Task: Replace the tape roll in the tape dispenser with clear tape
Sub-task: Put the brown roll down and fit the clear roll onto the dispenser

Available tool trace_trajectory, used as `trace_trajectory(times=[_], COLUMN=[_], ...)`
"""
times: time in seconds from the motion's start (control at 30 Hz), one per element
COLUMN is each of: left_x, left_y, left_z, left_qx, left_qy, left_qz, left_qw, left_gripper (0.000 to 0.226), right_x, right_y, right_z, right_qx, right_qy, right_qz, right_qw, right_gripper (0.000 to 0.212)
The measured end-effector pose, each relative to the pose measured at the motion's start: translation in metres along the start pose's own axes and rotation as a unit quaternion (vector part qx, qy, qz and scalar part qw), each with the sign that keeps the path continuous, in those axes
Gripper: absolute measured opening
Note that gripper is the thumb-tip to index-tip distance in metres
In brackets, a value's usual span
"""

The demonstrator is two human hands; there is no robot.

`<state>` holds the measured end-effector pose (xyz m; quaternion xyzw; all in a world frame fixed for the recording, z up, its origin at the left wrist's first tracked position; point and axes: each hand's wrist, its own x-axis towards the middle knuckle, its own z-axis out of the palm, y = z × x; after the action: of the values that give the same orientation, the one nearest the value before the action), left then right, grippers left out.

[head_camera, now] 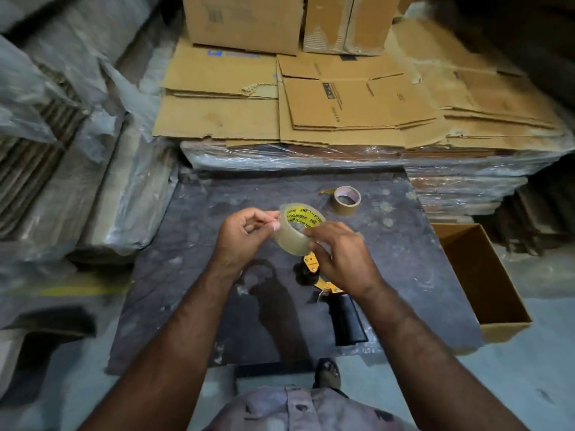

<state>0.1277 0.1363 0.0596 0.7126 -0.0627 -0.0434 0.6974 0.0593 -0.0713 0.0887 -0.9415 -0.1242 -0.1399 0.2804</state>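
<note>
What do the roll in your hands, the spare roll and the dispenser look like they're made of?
Held roll: glossy clear plastic film; yellow printed core shows through, probably card. Spare roll: matte brown tape, likely plastic or paper, on a pale core. Dispenser: orange frame, painted metal or plastic, unclear; black handle looks like moulded plastic.

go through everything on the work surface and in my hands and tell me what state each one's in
Clear tape roll: held up off the surface, in both hands.
Left hand: grip pinching at the roll's edge.
Right hand: grip closed on the roll.
Tape dispenser: lying on the dark surface, no roll visible in it.
Brown tape roll: lying flat, untouched.
Cardboard box: open.
</note>
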Motion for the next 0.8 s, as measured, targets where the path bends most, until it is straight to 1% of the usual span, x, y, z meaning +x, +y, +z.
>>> trace_trajectory(times=[0.07, 0.13, 0.17, 0.2, 0.27, 0.33, 0.4, 0.43, 0.5, 0.57, 0.6, 0.7, 0.73, 0.8], left_x=[-0.005, -0.009, -0.012, -0.016, -0.026, -0.034, -0.037, -0.037, -0.034, -0.031, -0.028, -0.023, -0.023, -0.023], left_y=[0.001, 0.0, 0.0, -0.001, -0.003, -0.005, -0.005, -0.003, 0.001, 0.006, 0.009, 0.02, 0.023, 0.029], left_z=[-0.009, -0.013, -0.012, -0.01, -0.006, -0.003, 0.002, 0.005, 0.014, 0.024, 0.029, 0.045, 0.05, 0.059], left_qx=[0.005, 0.045, 0.057, 0.047, -0.001, -0.021, -0.03, -0.038, -0.045, -0.026, -0.007, 0.057, 0.079, 0.139], left_qy=[0.014, 0.023, 0.017, 0.005, -0.032, -0.064, -0.06, -0.052, -0.041, -0.03, -0.025, -0.032, -0.041, -0.055], left_qz=[0.005, 0.017, 0.02, 0.018, 0.001, -0.001, -0.003, -0.004, 0.007, 0.03, 0.045, 0.08, 0.088, 0.116], left_qw=[1.0, 0.999, 0.998, 0.999, 0.999, 0.998, 0.998, 0.998, 0.998, 0.999, 0.999, 0.995, 0.992, 0.982], left_gripper=[0.011, 0.01, 0.008, 0.007, 0.025, 0.042, 0.048, 0.046, 0.032, 0.016, 0.011, 0.005, 0.002, 0.005], right_x=[-0.003, -0.007, -0.01, -0.014, -0.022, -0.029, -0.033, -0.035, -0.038, -0.042, -0.044, -0.048, -0.048, -0.049], right_y=[-0.014, -0.025, -0.03, -0.034, -0.039, -0.042, -0.043, -0.043, -0.043, -0.038, -0.037, -0.031, -0.031, -0.03], right_z=[0.003, 0.007, 0.009, 0.011, 0.013, 0.012, 0.007, 0.004, -0.003, -0.01, -0.013, -0.022, -0.024, -0.028], right_qx=[-0.002, 0.001, 0.001, 0.0, -0.006, -0.011, 0.002, 0.012, 0.041, 0.088, 0.113, 0.199, 0.22, 0.251], right_qy=[0.009, 0.018, 0.02, 0.021, 0.029, 0.044, 0.06, 0.068, 0.086, 0.098, 0.102, 0.112, 0.111, 0.106], right_qz=[0.036, 0.075, 0.088, 0.099, 0.111, 0.123, 0.138, 0.149, 0.19, 0.243, 0.266, 0.315, 0.322, 0.321], right_qw=[0.999, 0.997, 0.996, 0.995, 0.993, 0.991, 0.989, 0.986, 0.977, 0.961, 0.952, 0.921, 0.914, 0.907], right_gripper=[0.028, 0.037, 0.041, 0.041, 0.034, 0.027, 0.022, 0.021, 0.019, 0.019, 0.018, 0.014, 0.016, 0.022])
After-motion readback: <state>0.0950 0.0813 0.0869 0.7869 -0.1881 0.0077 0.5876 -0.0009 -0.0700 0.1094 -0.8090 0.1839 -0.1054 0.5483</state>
